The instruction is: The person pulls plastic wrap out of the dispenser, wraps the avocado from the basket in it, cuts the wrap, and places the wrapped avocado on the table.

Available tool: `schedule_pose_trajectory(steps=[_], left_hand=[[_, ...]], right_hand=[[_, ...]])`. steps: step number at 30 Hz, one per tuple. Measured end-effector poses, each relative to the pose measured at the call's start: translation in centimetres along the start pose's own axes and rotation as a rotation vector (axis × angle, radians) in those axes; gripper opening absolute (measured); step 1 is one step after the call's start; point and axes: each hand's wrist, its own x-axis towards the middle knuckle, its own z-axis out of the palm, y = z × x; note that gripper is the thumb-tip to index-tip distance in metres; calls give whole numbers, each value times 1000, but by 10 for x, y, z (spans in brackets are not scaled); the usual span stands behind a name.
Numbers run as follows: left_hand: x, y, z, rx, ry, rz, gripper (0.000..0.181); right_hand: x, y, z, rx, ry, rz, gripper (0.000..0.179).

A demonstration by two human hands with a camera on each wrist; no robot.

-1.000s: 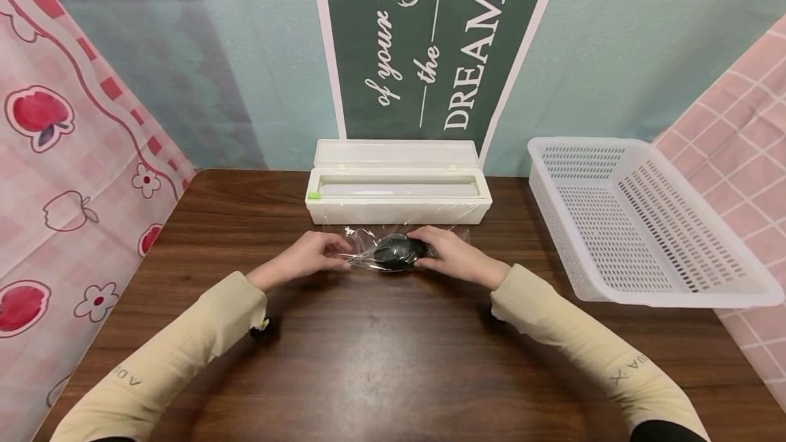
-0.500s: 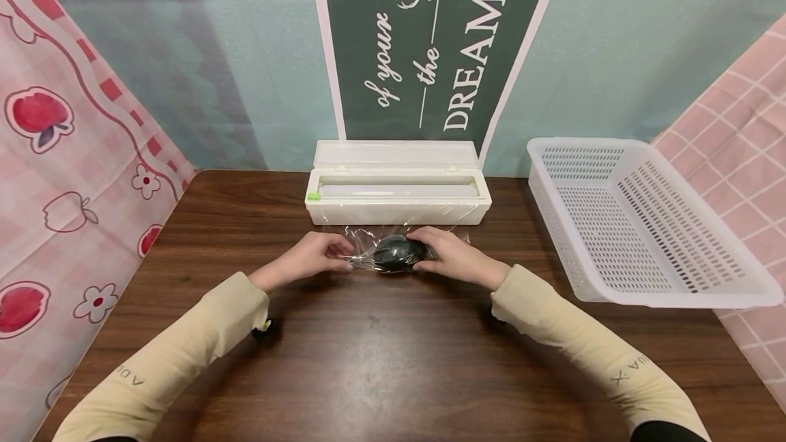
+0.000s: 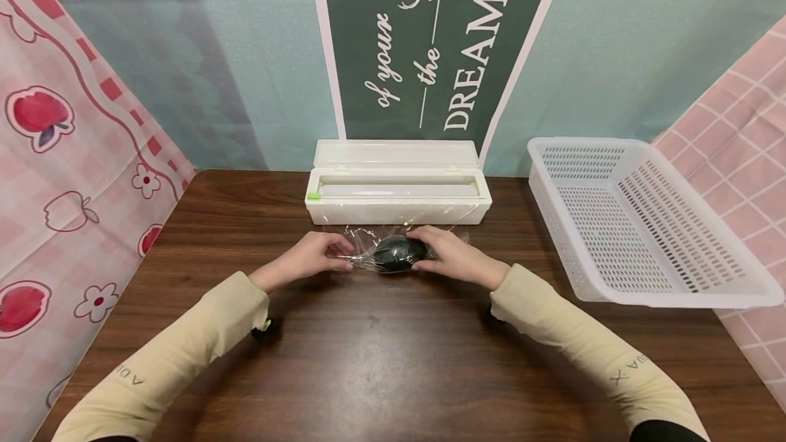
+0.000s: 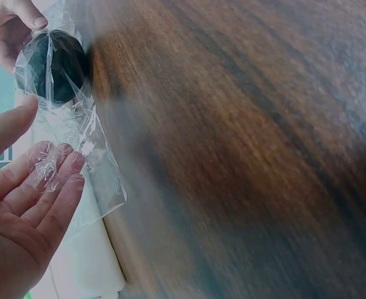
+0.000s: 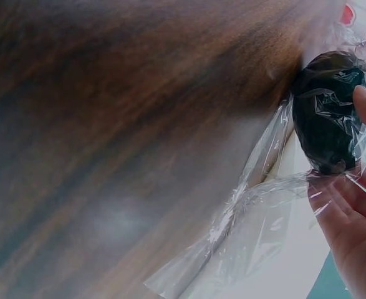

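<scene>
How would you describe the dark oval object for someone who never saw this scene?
On the brown wooden table stands a long white plastic box. Before it, the right hand grips the dark oval object: unlike the box, it is wrapped in clear plastic film.

Your beige-sleeved left arm [image 3: 168,360] and beige-sleeved right arm [image 3: 589,343] angle inward; your bare left hand [image 3: 310,256] holds its fingers [image 4: 62,205] loosely extended, while your bare right hand [image 3: 457,258] grips.

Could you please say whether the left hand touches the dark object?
Apart: in the head view, film spans the gap between left hand and dark object.
</scene>
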Motion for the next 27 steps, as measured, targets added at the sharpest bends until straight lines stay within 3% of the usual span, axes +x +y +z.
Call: schedule_pose_trajectory(steps=[10, 20, 27], left_hand=[[2, -1, -2, 14, 3, 21, 27], [4, 5, -16, 9, 48, 42, 24], [5, 8, -25, 25, 84, 44, 24]], right_hand=[[1, -2, -4, -2, 3, 8, 55], [11, -6, -21, -9, 51, -33, 45], [21, -11, -33, -26, 25, -13, 45]])
